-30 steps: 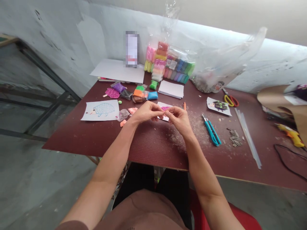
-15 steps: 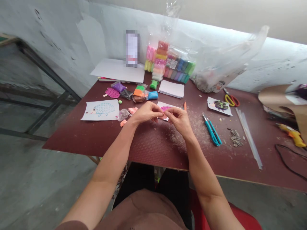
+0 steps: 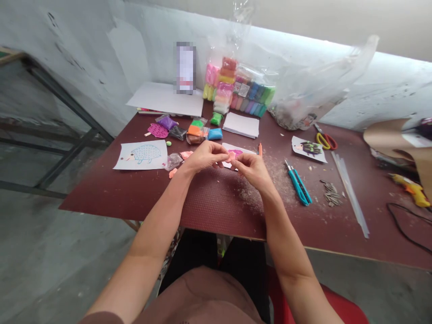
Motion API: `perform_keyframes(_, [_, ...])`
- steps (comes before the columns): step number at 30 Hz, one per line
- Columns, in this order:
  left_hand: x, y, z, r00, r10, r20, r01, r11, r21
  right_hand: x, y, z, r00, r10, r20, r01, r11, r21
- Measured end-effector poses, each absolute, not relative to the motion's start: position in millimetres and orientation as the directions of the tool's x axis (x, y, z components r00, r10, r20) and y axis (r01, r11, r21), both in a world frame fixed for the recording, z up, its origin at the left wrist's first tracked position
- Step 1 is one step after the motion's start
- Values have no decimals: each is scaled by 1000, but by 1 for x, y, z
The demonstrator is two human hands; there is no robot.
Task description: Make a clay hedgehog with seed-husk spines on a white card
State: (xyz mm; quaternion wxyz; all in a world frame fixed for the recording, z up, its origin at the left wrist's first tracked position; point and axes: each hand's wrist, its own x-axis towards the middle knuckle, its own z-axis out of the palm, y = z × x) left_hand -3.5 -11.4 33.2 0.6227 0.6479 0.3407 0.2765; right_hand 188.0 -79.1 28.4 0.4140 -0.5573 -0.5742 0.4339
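Between my two hands a small piece of peach-pink modelling clay (image 3: pixel 231 156) is pinched and slightly stretched. My left hand (image 3: pixel 209 157) grips its left side with thumb and fingertips; my right hand (image 3: pixel 249 164) pinches the right side. Both are raised over the table, and behind them lies a white paper with a magenta clay shape (image 3: pixel 237 151), partly covered by my fingers. More lumps of peach clay (image 3: pixel 173 173) rest left of my left wrist, beside a crumpled clear wrapper (image 3: pixel 173 161). An orange marker (image 3: pixel 260 149) lies just beyond my right hand.
Left is a paper with a blue hedgehog drawing (image 3: pixel 141 154). Clay packets (image 3: pixel 195 130) and a paper stack (image 3: pixel 240 125) sit behind. To the right are a teal cutter (image 3: pixel 299 184), seeds or shells (image 3: pixel 332 194), scissors (image 3: pixel 326 139), glue sticks (image 3: pixel 351 195) and a yellow glue gun (image 3: pixel 411 189).
The peach clay between my fingertips shows larger now, and my hands have shifted slightly apart. The things on the table have stayed in place.
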Motion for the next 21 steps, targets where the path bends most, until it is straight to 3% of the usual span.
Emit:
perform_keyframes(12, [-1, -13, 36, 624, 780, -56, 32, 46, 998, 184, -79, 30, -23, 1000, 21, 213, 25, -977])
perform_keyframes(21, [-2, -14, 33, 652, 757, -41, 5, 50, 999, 183, -79, 27, -6, 999, 50, 297, 49, -954])
